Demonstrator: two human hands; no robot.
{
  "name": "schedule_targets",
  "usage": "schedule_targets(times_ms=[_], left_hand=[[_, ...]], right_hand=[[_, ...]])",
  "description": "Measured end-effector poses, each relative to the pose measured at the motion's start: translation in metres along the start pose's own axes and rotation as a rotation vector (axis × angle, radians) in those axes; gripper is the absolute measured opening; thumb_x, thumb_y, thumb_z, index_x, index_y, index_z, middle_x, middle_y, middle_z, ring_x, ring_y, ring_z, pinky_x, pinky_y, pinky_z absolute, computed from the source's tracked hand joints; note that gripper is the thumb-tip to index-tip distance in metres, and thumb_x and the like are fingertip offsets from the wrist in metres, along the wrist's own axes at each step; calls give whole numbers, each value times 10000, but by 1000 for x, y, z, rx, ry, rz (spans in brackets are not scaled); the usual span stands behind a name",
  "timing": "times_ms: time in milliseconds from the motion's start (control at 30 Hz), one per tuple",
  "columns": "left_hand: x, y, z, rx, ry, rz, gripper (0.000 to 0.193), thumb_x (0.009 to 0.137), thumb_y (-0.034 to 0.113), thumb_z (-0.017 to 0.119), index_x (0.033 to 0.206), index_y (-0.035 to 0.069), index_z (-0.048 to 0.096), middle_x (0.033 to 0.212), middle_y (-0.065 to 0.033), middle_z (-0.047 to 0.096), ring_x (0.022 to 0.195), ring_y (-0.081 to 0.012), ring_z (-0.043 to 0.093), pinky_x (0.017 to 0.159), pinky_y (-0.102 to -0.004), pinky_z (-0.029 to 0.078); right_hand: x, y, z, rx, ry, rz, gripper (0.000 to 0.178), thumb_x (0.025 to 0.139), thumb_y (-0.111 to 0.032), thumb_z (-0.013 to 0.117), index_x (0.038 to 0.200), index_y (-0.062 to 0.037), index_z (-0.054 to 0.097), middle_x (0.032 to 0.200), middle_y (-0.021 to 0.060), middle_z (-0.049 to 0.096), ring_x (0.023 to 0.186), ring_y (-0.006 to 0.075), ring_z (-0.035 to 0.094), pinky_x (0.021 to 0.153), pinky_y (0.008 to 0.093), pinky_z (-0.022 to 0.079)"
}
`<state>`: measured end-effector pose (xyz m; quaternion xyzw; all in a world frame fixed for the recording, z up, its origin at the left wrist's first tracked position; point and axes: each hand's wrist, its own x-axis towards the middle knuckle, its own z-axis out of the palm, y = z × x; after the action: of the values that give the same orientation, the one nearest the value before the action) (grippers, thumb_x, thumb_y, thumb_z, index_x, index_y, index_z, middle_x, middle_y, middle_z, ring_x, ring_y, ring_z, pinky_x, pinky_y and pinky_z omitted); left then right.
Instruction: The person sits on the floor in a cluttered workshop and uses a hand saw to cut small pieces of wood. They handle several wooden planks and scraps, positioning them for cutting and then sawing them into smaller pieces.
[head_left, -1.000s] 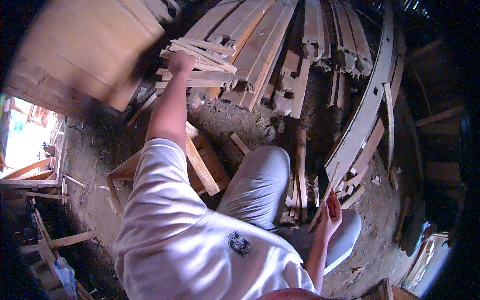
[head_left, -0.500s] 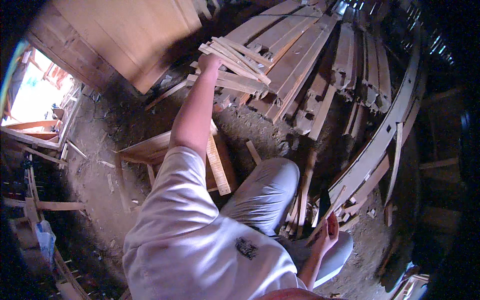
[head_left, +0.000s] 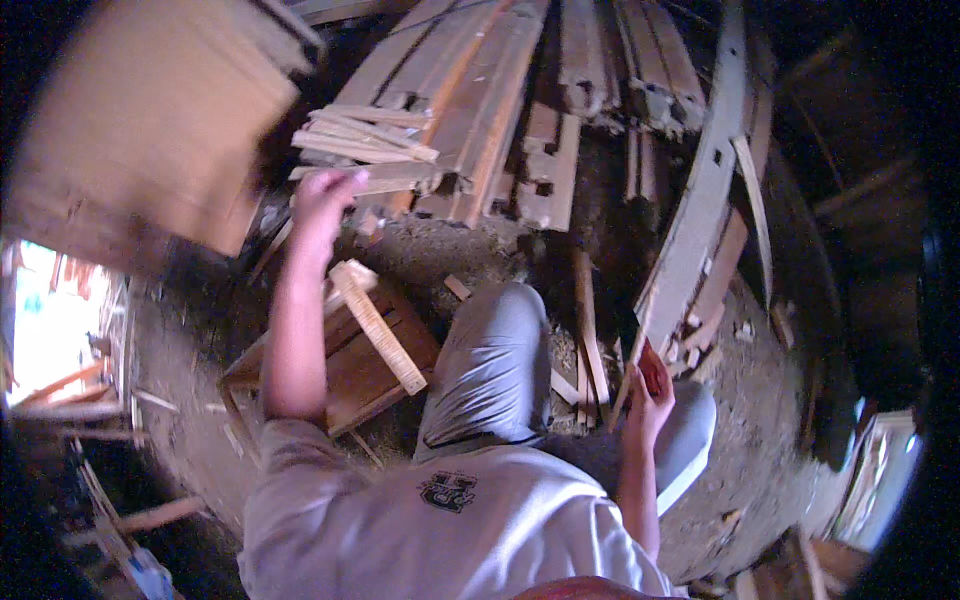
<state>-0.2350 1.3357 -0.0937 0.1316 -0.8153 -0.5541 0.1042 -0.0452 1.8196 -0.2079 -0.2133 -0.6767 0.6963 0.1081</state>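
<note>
The left hand (head_left: 325, 195) is hanging at the near left end of the plank pile (head_left: 498, 110), just beside the loose strips (head_left: 370, 135) which are lying there on the planks. This hand is appearing blurred, so I cannot tell if its grip is apart or together, or if it is touching the lowest strip. The right hand (head_left: 650, 398) is staying to the right of the pile and nearer to the person, over the right leg. Its grip is closing around a thin stick (head_left: 622, 395), which is standing tilted; a dark red patch is showing inside this hand, but I cannot tell what it is.

On the near side of the pile, a wooden frame (head_left: 378, 375) is resting on the ground, and a pale bar (head_left: 380, 330) is crossing over it. A long board (head_left: 690, 225) is lying right of the pile, and a big panel (head_left: 150, 110) is leaning left of it.
</note>
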Motion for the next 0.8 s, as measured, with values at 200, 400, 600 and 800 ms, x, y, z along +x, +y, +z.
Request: schedule_targets(times_ms=[200,400,600,800], left_hand=[[-98,-15,203,478,-264,552,328,878,211,779,1073,-28,667,1090,-145,703,995,-252,683,886,-378,543],[-207,-8,310,-10,-576,408,500,881,366,805,1175,15,607,1025,-125,704,911,-229,676,835,-367,537],[-234,24,329,188,-797,103,492,932,454,719,1099,0,627,970,-189,712,871,-327,712,759,-421,549],[-244,24,337,-29,-783,189,331,1023,296,623,1106,-17,552,967,-181,706,870,-305,733,760,-413,565]], right_hand=[[4,-7,0,28,8,37,437,906,-9,732,1324,44,613,1281,120,686,1168,187,642,1024,324,500],[3,-3,-7,19,22,13,407,913,-39,749,1298,17,628,1156,88,705,1043,140,663,932,292,528],[0,-9,-17,138,26,60,372,943,-97,726,1287,10,635,1158,89,707,1057,145,662,942,286,522],[2,4,-24,76,42,-26,394,969,-125,699,1333,2,623,1131,83,704,996,128,653,876,267,527]])
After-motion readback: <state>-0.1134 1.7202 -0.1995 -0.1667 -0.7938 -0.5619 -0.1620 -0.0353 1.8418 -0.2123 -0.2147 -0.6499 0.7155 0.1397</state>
